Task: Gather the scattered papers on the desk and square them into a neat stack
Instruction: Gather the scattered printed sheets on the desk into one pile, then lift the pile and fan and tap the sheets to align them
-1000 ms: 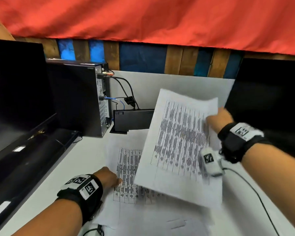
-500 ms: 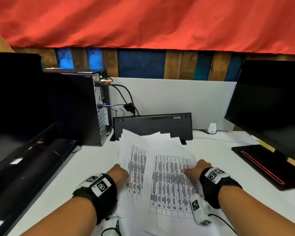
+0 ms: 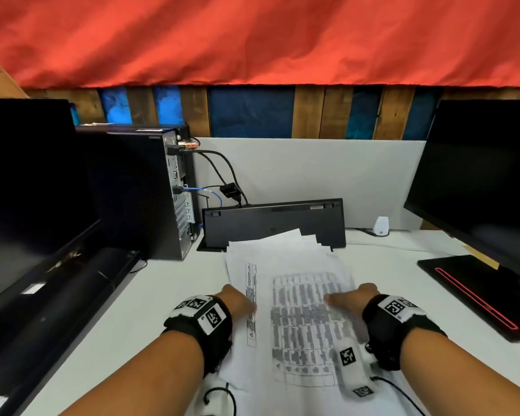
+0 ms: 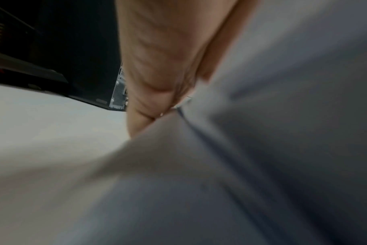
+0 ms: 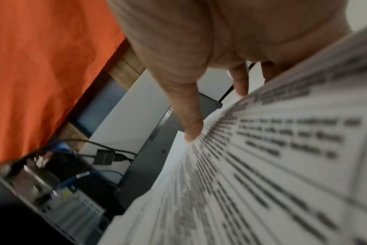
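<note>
Several white printed papers (image 3: pixel 294 265) lie in a loose overlapping pile on the white desk (image 3: pixel 162 295), their far corners fanned out unevenly. My left hand (image 3: pixel 237 301) is at the pile's left edge, and its fingers go under the sheets. In the left wrist view the paper (image 4: pixel 262 149) rises against my palm and hides the fingertips. My right hand (image 3: pixel 350 298) holds the pile's right edge. The right wrist view shows its thumb (image 5: pixel 191 126) lying on the top printed sheet (image 5: pixel 262 165), while the fingers (image 5: pixel 239 81) pass behind the sheet's edge.
A black keyboard (image 3: pixel 273 223) stands on edge just behind the pile. A computer tower (image 3: pixel 138 190) with cables is at the back left, beside a dark monitor (image 3: pixel 27 190). At the right are another monitor (image 3: pixel 487 175), a black pad with a red line (image 3: pixel 478 295) and a small white device (image 3: pixel 381 226).
My right hand has brought the sheet it held in the air down onto the pile. Both hands now sit at the pile's sides, closer together, and the sheets overlap more.
</note>
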The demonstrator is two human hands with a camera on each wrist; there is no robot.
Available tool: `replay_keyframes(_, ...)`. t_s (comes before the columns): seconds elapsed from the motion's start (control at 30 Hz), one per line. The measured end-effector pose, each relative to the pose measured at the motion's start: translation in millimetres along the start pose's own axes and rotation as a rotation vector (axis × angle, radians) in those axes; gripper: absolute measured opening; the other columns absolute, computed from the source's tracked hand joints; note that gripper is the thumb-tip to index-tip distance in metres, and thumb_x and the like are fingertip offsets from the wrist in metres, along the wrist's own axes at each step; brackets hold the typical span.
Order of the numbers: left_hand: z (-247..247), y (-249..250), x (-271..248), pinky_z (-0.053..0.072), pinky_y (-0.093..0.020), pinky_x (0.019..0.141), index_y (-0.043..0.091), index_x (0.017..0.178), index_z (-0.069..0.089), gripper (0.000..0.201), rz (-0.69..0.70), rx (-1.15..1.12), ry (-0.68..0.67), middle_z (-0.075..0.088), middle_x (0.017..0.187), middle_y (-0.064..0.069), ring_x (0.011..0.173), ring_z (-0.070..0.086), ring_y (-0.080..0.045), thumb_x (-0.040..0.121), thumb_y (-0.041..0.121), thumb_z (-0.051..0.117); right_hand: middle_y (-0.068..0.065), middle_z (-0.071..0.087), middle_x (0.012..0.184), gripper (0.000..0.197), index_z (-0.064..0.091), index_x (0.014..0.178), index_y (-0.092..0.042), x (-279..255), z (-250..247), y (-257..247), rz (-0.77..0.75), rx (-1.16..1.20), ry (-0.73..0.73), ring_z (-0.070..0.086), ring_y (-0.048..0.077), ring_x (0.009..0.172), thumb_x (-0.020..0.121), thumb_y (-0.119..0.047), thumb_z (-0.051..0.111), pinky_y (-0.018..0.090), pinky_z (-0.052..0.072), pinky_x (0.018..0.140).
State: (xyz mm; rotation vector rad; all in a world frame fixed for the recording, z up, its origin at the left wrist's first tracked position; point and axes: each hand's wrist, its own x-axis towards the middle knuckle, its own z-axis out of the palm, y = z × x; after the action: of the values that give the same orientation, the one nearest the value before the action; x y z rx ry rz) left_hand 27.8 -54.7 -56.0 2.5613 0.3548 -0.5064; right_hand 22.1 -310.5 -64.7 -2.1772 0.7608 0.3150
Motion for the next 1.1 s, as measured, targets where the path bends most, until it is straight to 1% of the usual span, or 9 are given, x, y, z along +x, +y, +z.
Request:
replay_keyframes(0.13, 0.5, 5.7, -8.5, 0.035, -0.026, 0.108, 0.000, 0.146, 0.028, 0.079, -0.003, -0.128, -0.021, 0.041, 0.149, -0.010, 0.136, 0.043, -0.025, 0.090, 0.048, 0.058, 0.008, 0.068, 0.055, 0.043, 0.060, 0.087, 0.000, 5.8, 0.4, 3.8, 0.001, 0.070, -0.046, 0.061, 0.028, 0.077, 0.080, -0.040, 0.072, 0.026, 0.049, 0.065)
replay_keyframes(0.27, 12.4, -2.1, -8.3, 0.040, -0.027, 0.106, 0.003, 0.139, 0.039, 0.097, 0.064, -0.322, -0.147, 0.051, 0.141, -0.003, 0.129, 0.051, -0.024, 0.063, 0.044, 0.084, 0.018, 0.059, 0.128, 0.060, 0.053, 0.127, 0.005, -1.3, 0.8, 4.9, -0.012, 0.016, -0.091, 0.055, 0.031, 0.119, 0.080, -0.025, 0.075, 0.029, 0.044, 0.095)
replay_keyframes(0.33, 21.0, 0.8, -13.2, 0.041, -0.035, 0.108, 0.007, 0.144, 0.029, 0.109, 0.153, -0.511, -0.201, 0.055, 0.136, -0.003, 0.125, 0.053, -0.026, 0.054, 0.022, 0.089, 0.016, 0.053, 0.137, 0.068, 0.049, 0.131, 0.003, -6.9, 2.2, 5.1, 0.002, -0.007, -0.092, 0.052, 0.029, 0.125, 0.078, -0.030, 0.076, 0.028, 0.041, 0.099)
replay_keyframes(0.43, 24.8, 7.4, -29.0, 0.050, -0.042, 0.098, 0.018, 0.142, 0.034, 0.092, 0.323, -0.664, -0.197, 0.064, 0.121, -0.007, 0.112, 0.060, -0.029, 0.065, -0.012, 0.074, 0.014, 0.056, 0.134, 0.075, 0.051, 0.130, 0.001, -8.2, 1.1, 11.7, -0.019, -0.028, -0.083, 0.055, 0.029, 0.119, 0.071, -0.036, 0.081, 0.030, 0.043, 0.100)
replay_keyframes(0.6, 7.5, -2.1, -54.0, 0.056, -0.037, 0.087, 0.029, 0.136, 0.041, 0.080, 0.542, -0.794, -0.097, 0.067, 0.115, -0.003, 0.104, 0.066, -0.023, 0.075, -0.015, 0.066, 0.014, 0.067, 0.095, 0.089, 0.059, 0.103, 0.001, -18.2, -13.8, 24.1, -0.052, 0.152, -0.141, 0.061, 0.025, 0.079, 0.042, -0.056, 0.089, 0.033, 0.053, 0.070)
replay_keyframes(0.67, -4.5, -9.1, -63.5, 0.058, -0.031, 0.080, 0.029, 0.134, 0.045, 0.076, 0.596, -0.864, -0.098, 0.070, 0.113, -0.004, 0.099, 0.070, -0.022, 0.077, -0.016, 0.066, 0.015, 0.072, 0.100, 0.088, 0.061, 0.101, -0.002, -22.7, -22.6, 30.6, -0.086, 0.261, -0.202, 0.063, 0.024, 0.083, 0.040, -0.059, 0.089, 0.032, 0.051, 0.078)
replay_keyframes(0.73, -16.7, -15.1, -71.1, 0.060, -0.029, 0.076, 0.025, 0.131, 0.049, 0.071, 0.633, -0.933, -0.118, 0.073, 0.111, -0.005, 0.096, 0.073, -0.023, 0.077, -0.018, 0.065, 0.017, 0.071, 0.110, 0.086, 0.058, 0.120, -0.001, -37.4, -32.3, 31.1, -0.167, 0.488, -0.307, 0.067, 0.031, 0.099, 0.049, -0.036, 0.092, 0.044, 0.050, 0.094)
replay_keyframes(0.87, -38.1, -17.9, -87.8, 0.059, -0.028, 0.081, 0.016, 0.131, 0.052, 0.064, 0.720, -1.006, -0.015, 0.073, 0.112, -0.003, 0.103, 0.071, -0.021, 0.077, -0.015, 0.069, 0.021, 0.071, 0.108, 0.083, 0.059, 0.120, 0.001, -73.3, -52.3, 9.6, -0.437, 0.827, -0.368, 0.071, 0.033, 0.095, 0.044, -0.010, 0.092, 0.047, 0.056, 0.082)
replay_keyframes(1.1, -70.9, 6.5, -111.9, 0.057, -0.015, 0.081, 0.017, 0.113, 0.063, 0.042, 0.902, -1.064, 0.339, 0.072, 0.103, 0.009, 0.093, 0.071, 0.001, 0.079, -0.004, 0.074, -0.017, 0.075, 0.083, 0.034, 0.065, 0.090, -0.024, -141.5, -68.6, -38.1, -0.901, 0.903, 0.097, 0.070, -0.007, 0.080, 0.068, -0.002, 0.079, 0.009, 0.053, 0.066)
